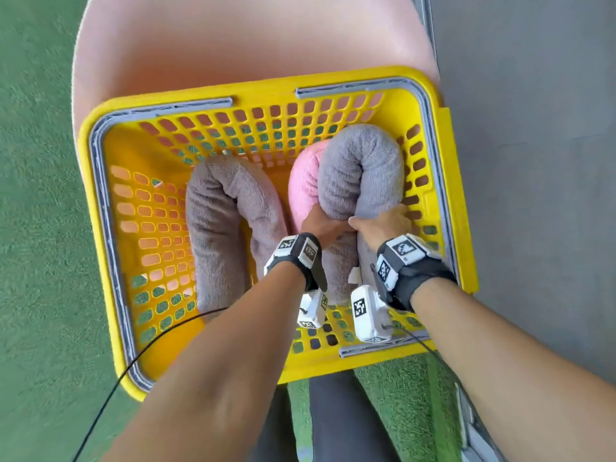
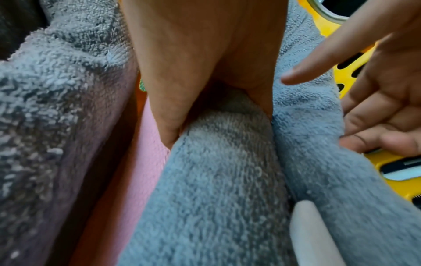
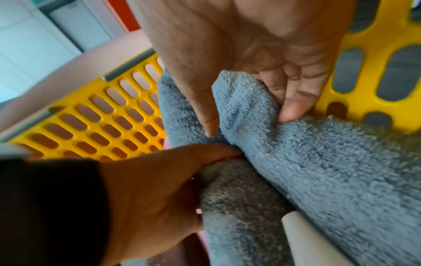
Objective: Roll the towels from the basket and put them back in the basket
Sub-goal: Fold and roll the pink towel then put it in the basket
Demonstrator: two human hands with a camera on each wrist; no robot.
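Note:
A yellow basket point(image 1: 253, 90) holds three towels. A grey rolled towel point(image 1: 226, 208), bent into a U, lies in the middle left. A pink towel point(image 1: 305, 181) stands beside a second grey rolled towel point(image 1: 363, 165), also bent double, at the right wall. My left hand point(image 1: 321, 220) grips the left leg of that right-hand roll point(image 2: 223, 171), thumb on one side and fingers on the other. My right hand point(image 1: 380, 221) pinches a fold of its right leg point(image 3: 318, 171) between thumb and fingers point(image 3: 293, 109). Both hands are inside the basket.
The basket sits on a pink chair seat point(image 1: 233, 38). Green turf point(image 1: 33, 228) lies to the left, grey floor point(image 1: 533, 95) to the right. A black cable point(image 1: 133, 361) trails from my left wrist over the near rim. The basket's left third point(image 1: 150, 228) holds no towel.

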